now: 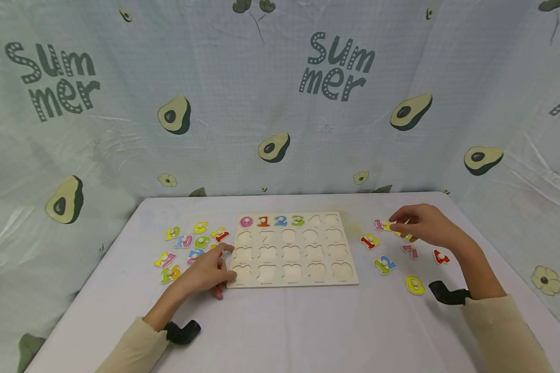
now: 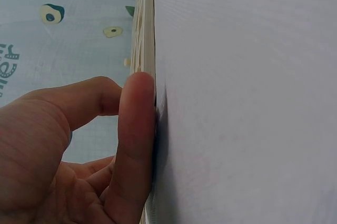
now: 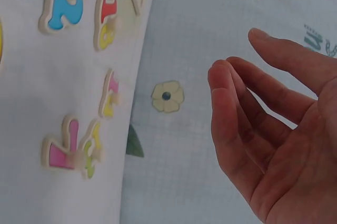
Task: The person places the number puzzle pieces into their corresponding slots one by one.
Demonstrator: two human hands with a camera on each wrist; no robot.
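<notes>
A wooden number puzzle board (image 1: 280, 284) lies on the table, with 0, 1, 2 and 3 seated in its top row. My left hand (image 1: 207, 270) rests along the board's left side, fingertips and thumb touching the edge; close up, one finger (image 2: 138, 113) lies against that edge. Over the loose number pieces at the right hovers my right hand (image 1: 424, 224), its fingers loosely bent and nothing between them. Beneath and beside it are a pink 7 (image 3: 63, 150), a green-and-yellow piece (image 3: 91, 150) and a pink-and-yellow piece (image 3: 109, 95).
Several number pieces, among them a yellow 5 (image 1: 200, 227) and a green 6 (image 1: 202, 242), lie left of the board. Right of it are a blue-and-green 12 (image 1: 385, 264), a red-and-yellow 18 (image 1: 369, 241), a red 4 (image 1: 441, 257) and a yellow 0 (image 1: 415, 285). A printed curtain hangs behind.
</notes>
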